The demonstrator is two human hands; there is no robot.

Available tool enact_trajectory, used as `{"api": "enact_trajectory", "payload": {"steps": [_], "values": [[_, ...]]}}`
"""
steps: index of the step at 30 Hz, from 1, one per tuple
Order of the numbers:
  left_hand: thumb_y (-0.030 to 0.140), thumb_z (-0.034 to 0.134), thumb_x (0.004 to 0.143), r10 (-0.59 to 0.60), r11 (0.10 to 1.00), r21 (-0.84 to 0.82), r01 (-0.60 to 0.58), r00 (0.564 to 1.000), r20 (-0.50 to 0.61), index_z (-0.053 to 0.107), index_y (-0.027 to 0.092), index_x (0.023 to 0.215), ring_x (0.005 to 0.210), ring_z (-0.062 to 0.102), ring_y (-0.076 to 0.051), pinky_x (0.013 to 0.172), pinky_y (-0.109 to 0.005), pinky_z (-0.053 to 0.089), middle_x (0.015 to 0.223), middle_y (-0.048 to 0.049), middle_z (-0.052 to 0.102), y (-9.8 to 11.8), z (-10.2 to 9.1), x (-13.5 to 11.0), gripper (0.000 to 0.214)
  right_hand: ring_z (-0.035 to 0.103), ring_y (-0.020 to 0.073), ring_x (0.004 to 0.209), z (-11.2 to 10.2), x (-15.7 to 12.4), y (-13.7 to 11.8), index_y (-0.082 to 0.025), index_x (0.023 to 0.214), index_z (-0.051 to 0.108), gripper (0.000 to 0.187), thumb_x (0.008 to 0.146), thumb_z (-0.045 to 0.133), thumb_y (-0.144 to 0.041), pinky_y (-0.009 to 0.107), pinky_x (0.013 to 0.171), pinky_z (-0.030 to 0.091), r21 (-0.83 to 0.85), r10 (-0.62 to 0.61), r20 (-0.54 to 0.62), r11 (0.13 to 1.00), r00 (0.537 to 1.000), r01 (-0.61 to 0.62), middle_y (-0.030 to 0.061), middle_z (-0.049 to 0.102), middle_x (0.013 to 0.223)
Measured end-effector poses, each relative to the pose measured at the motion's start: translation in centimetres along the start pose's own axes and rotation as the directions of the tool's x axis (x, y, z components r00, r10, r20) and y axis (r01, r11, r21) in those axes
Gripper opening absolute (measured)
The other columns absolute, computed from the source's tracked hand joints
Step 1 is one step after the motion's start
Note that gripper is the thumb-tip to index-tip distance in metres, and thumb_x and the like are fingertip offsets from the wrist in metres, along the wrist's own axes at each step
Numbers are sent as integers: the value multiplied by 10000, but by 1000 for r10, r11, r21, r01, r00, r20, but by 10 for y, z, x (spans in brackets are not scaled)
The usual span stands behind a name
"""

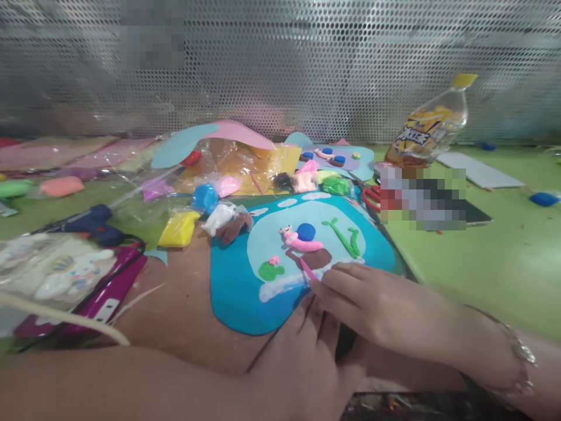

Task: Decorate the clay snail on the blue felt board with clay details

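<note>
Nearest the camera, the bare left forearm reaches in to the left hand (307, 351), whose bunched fingers lie at the near edge of a blue sheet (232, 298), partly under the right hand (372, 298); whether they pinch that edge or only press on it is hidden, so I can't say. The right fingers are closed around a slim pink tool (308, 269), its pointed tip over the brown clay piece (319, 258) in the middle of the sheet. Just beyond lie a pink clay figure (307, 244) and a blue clay disc (306, 232), with a green clay plant (353, 241) to the right and a white clay strip (268, 292) on the near side. The tool looks light and stiff, best held low near its point for control. The clay is probably soft and easily dented, so light strokes suit it, and the thin, likely flexible sheet is better steadied by its bare blue border. Wrapped clay, such as a yellow packet (179, 229), lies on the far left side.
</note>
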State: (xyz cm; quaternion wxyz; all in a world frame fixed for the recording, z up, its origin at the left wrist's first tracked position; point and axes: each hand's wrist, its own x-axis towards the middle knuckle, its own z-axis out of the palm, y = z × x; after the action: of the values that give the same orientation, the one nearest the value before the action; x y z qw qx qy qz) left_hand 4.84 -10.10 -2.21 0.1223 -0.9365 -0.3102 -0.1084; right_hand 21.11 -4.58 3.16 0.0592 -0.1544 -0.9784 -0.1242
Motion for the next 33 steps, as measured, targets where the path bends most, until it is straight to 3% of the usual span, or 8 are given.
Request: {"api": "enact_trajectory", "payload": {"steps": [6, 12, 18, 28, 33], "values": [[540, 362, 864, 6, 1000, -21, -6, 1000, -7, 228, 128, 1399, 1143, 450, -378, 963, -453, 266, 1137, -182, 550, -1, 0, 0, 688, 518, 210, 761, -2, -1, 1, -65, 947, 613, 214, 888, 414, -112, 357, 662, 491, -6, 22, -30, 1000, 999, -22, 107, 569, 838], [341, 378, 904, -48, 999, 13, 48, 999, -6, 243, 171, 1394, 1137, 483, -318, 979, -407, 274, 1165, -145, 550, 1, 0, 0, 536, 520, 207, 777, -3, -1, 1, -63, 981, 610, 238, 893, 392, -101, 353, 673, 491, -9, 25, -34, 1000, 999, -25, 109, 571, 840], [401, 361, 904, -25, 1000, 14, 25, 1000, -7, 201, 141, 1413, 1139, 469, -343, 940, -427, 314, 1152, -160, 552, 1, 0, 1, 594, 533, 203, 777, -2, 0, 1, -65, 976, 613, 254, 898, 373, -95, 351, 673, 497, -3, 22, -36, 1000, 999, -22, 109, 577, 826], [300, 374, 906, -12, 1000, -17, 12, 1000, 11, 174, 137, 1425, 1154, 462, -333, 995, -438, 259, 1184, -171, 531, 1, 0, 0, 580, 545, 214, 804, 0, -2, 0, -57, 981, 604, 225, 887, 402, -89, 363, 675, 499, -25, 9, -6, 1000, 1000, -9, 125, 584, 875], [460, 367, 894, 16, 999, -38, -15, 999, 42, 156, 113, 1426, 1153, 449, -360, 988, -470, 244, 1192, -201, 516, -2, -1, 1, 669, 541, 212, 793, -1, -2, 0, -67, 967, 604, 218, 888, 404, -101, 361, 666, 496, -31, 6, 9, 999, 1000, -6, 119, 580, 868]]}}
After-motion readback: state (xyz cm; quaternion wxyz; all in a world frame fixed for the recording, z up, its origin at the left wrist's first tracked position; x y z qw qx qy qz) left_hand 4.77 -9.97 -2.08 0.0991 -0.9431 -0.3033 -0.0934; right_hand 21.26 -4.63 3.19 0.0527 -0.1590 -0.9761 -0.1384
